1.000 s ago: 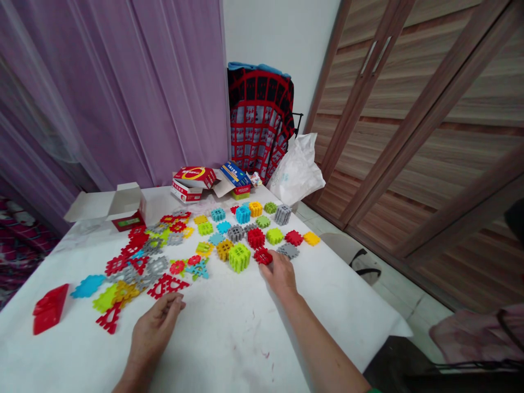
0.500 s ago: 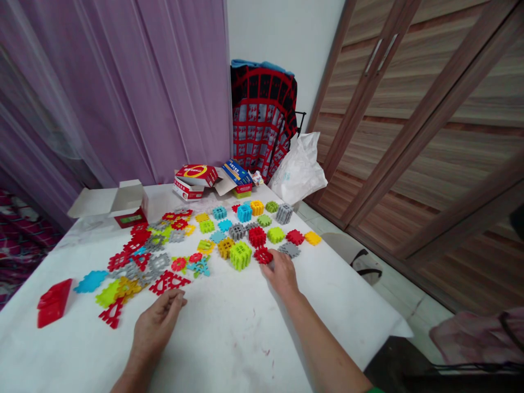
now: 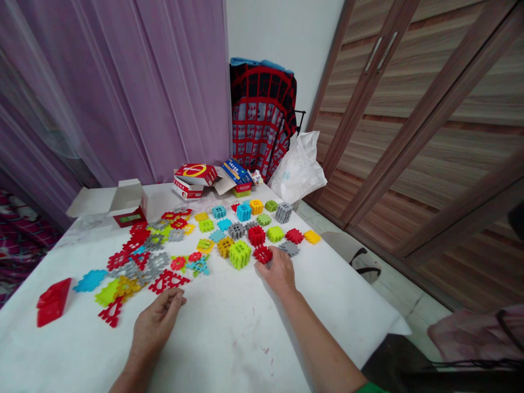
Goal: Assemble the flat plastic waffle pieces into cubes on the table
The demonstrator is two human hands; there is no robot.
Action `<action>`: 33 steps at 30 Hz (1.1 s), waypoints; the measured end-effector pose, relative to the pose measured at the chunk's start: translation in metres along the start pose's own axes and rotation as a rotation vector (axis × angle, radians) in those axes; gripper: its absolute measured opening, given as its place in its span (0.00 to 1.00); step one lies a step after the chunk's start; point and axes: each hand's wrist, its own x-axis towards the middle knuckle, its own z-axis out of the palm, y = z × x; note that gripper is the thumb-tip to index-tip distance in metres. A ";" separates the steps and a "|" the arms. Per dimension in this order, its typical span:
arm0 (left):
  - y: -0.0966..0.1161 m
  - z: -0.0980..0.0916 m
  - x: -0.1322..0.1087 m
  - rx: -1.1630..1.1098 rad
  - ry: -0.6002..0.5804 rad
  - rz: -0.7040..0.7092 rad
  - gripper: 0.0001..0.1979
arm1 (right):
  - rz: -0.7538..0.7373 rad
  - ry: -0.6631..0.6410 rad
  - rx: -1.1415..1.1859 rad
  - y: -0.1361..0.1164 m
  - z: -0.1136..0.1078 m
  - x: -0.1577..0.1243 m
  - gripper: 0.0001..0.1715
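My right hand (image 3: 279, 271) rests on the table beside a small red stack of toothed plastic tiles (image 3: 262, 254). Its thumb is spread from the fingers, whose tips touch or nearly touch the stack's right side. Close by are a lime-green tile block (image 3: 239, 255), a taller red block (image 3: 256, 236) and a grey tile (image 3: 289, 249). Over the near left, my left hand (image 3: 158, 316) is loosely closed, thumb against the curled forefinger, with nothing visible in it. Just beyond it lie red triangular tiles (image 3: 168, 281).
Loose interlocking tiles (image 3: 153, 265) in several colours spread over the left of the white-covered table (image 3: 229, 338). A folded red piece (image 3: 53, 303) lies far left. Opened boxes (image 3: 195, 176) and another open carton (image 3: 129, 204) stand at the back. A white plastic bag (image 3: 301, 169) is behind the far right corner.
My right thumb has moved left, away from the fingers, near the red stack. The stack stays in place. My left hand has hardly moved.
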 end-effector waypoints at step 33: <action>-0.003 0.001 -0.001 -0.014 -0.013 -0.012 0.20 | 0.042 -0.050 -0.081 -0.001 -0.001 0.003 0.29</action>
